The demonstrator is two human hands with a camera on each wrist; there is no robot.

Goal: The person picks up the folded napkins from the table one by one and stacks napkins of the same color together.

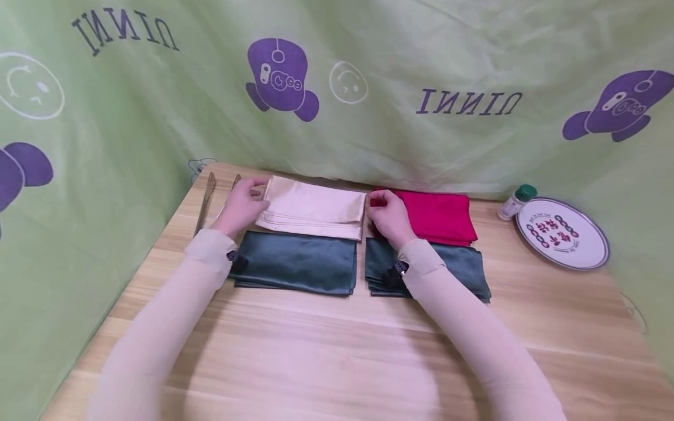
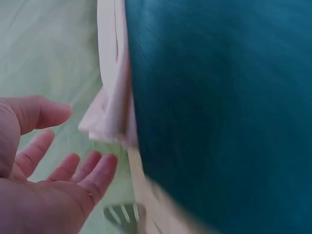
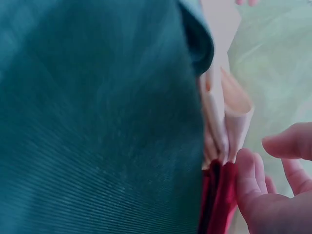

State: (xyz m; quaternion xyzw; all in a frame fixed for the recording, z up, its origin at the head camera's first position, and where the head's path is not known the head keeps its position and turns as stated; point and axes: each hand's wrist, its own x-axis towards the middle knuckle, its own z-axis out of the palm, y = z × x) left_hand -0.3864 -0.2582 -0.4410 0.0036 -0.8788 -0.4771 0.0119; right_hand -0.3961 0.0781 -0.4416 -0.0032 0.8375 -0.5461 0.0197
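A folded pale pink satin cloth (image 1: 316, 202) lies at the back of the table, its top layer slightly raised. Beside its left edge is my left hand (image 1: 242, 204); the left wrist view shows the thumb and fingers apart, with a gap to the pink cloth (image 2: 109, 114). At the opposite edge my right hand (image 1: 391, 216) reaches between the pink cloth and a folded red cloth (image 1: 439, 216). In the right wrist view its fingertips are close against the red cloth (image 3: 223, 195), thumb apart; actual contact is unclear. Two folded dark green cloths (image 1: 300, 263) lie in front.
At the table's right stand a green-capped jar (image 1: 516, 203) and a white plate (image 1: 562, 234) with red print. Utensils (image 1: 205, 202) lie at the left edge, one with a slotted head (image 2: 123, 214). A green printed curtain (image 1: 368, 134) hangs behind.
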